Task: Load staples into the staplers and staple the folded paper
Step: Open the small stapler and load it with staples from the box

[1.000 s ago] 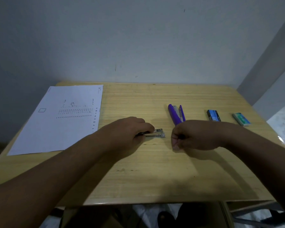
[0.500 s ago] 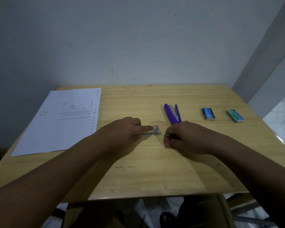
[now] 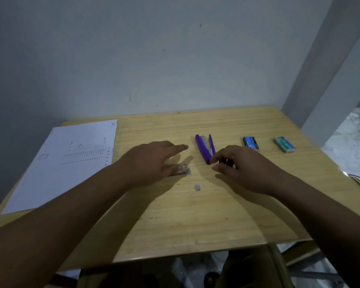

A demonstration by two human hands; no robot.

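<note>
On table (image 3: 195,225), printed sheet (image 3: 60,163), text blurred, two unreadable staple boxes (image 3: 251,143)

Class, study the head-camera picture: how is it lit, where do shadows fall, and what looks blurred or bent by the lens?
Head view: dim, bluish light; soft shadows fall on the table under both forearms. The left hand looks slightly motion-blurred, hiding most of the small metal stapler; the purple stapler and small staple strip stay fairly sharp. Wide-angle lens bows the table's far edge.
</note>
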